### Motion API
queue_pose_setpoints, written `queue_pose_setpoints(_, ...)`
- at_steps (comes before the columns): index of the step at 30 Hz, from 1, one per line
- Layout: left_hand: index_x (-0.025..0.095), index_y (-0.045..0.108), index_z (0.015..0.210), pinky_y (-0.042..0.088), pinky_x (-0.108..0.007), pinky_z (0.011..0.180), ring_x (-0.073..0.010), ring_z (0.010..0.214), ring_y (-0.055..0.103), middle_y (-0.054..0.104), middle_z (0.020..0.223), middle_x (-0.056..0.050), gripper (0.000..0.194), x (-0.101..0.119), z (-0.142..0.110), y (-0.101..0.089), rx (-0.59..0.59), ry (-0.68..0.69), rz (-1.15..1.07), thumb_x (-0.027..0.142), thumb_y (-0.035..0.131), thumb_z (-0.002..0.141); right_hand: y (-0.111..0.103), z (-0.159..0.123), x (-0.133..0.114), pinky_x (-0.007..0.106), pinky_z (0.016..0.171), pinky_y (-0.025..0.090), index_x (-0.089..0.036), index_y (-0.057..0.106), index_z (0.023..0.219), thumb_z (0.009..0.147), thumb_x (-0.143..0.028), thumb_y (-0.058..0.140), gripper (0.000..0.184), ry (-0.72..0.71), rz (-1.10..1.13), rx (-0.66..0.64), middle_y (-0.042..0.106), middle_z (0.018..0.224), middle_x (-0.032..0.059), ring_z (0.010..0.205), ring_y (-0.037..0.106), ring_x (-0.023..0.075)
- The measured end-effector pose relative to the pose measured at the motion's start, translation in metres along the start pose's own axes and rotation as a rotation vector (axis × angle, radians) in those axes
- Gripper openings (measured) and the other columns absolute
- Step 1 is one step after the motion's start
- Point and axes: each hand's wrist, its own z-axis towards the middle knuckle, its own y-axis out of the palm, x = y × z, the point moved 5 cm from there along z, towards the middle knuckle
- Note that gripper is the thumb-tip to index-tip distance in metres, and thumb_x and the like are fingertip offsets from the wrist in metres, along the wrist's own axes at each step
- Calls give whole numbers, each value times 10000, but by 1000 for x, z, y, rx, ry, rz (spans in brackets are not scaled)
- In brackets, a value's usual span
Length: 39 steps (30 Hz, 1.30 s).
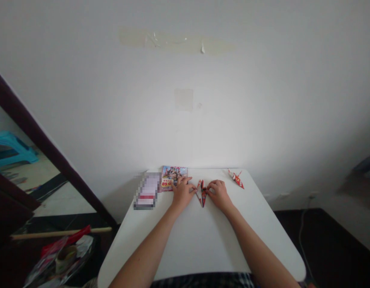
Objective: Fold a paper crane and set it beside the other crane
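Observation:
Between my two hands is a small piece of folded patterned paper (203,195), red and white with dark parts, shaped like a narrow pointed diamond just over the white table (200,240). My left hand (182,193) pinches its left edge between thumb and finger, the other fingers reaching over a printed leaflet. From the other side, my right hand (218,193) grips the right edge with its fingertips. A finished-looking paper crane (236,179) in red, white and gold lies near the table's far right corner, apart from my hands.
The colourful leaflet (174,174) lies at the table's back left, beside a blurred-out phone-like object (147,191). A white wall (185,132) rises behind the table. Down on the left floor are a bag of rubbish (65,256) and a wooden stick (97,230).

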Motion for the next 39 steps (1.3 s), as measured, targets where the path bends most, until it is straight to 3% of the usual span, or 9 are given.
queue_pose_setpoints(10, 310, 767, 864, 138, -769, 1123, -332, 1422, 341, 576, 1434, -15, 74, -2, -2, 1, 1, -73, 10, 365, 747, 819, 1, 0, 1, 376, 975, 414, -217, 749, 908, 839, -225, 702, 83, 4, 3, 0, 651, 1064, 85, 1100, 526, 249)
queue_pose_setpoints(14, 313, 763, 878, 112, -743, 1146, -337, 1423, 338, 573, 1423, -26, 120, -4, -1, 2, 24, -88, 32, 394, 771, 791, 0, 0, -1, 372, 953, 415, -223, 752, 890, 825, -225, 714, 76, 46, -11, 13, 657, 1054, 88, 1094, 526, 256)
queue_pose_setpoints(19, 310, 766, 926, 181, -667, 1168, -354, 1420, 344, 556, 1431, -47, 208, -5, 0, -1, 25, -114, 53, 417, 800, 751, -1, -2, -4, 378, 964, 408, -228, 756, 876, 827, -250, 717, 67, 95, -21, 20, 654, 1058, 86, 1113, 510, 273)
queue_pose_setpoints(24, 315, 765, 955, 186, -678, 1160, -365, 1415, 348, 539, 1441, -60, 247, -7, -1, -2, 35, -136, 64, 442, 798, 745, -3, -2, -7, 370, 950, 401, -223, 748, 919, 885, -269, 655, 109, 91, -58, 28, 651, 1074, 102, 1110, 510, 270)
queue_pose_setpoints(29, 319, 762, 949, 183, -703, 1148, -371, 1425, 336, 543, 1443, -54, 226, -7, -1, 0, 39, -136, 50, 423, 796, 751, -2, -2, -10, 370, 943, 395, -223, 733, 919, 912, -289, 634, 119, 89, -103, 27, 644, 1068, 104, 1094, 503, 270)
queue_pose_setpoints(33, 325, 749, 1003, 187, -641, 1181, -318, 1398, 389, 580, 1402, -39, 224, -6, -1, 4, 48, -76, 23, 358, 770, 783, -2, -3, -14, 373, 944, 399, -211, 709, 969, 899, -284, 651, 118, 84, -139, 39, 638, 1061, 108, 1106, 494, 275)
queue_pose_setpoints(36, 346, 727, 1100, 161, -617, 1203, -288, 1390, 402, 591, 1400, -22, 306, -5, 0, 7, 50, -25, -9, 316, 751, 796, -2, -5, -18, 389, 971, 394, -224, 690, 1034, 888, -272, 661, 156, 44, -174, 41, 630, 1095, 101, 1128, 485, 274)
queue_pose_setpoints(39, 353, 748, 1060, 117, -645, 1204, -301, 1408, 369, 592, 1407, -11, 251, -5, 0, 8, 34, -30, -17, 348, 741, 810, -2, -7, -22, 417, 1006, 379, -247, 706, 1013, 887, -270, 668, 134, -7, -186, 29, 622, 1131, 97, 1154, 473, 280)
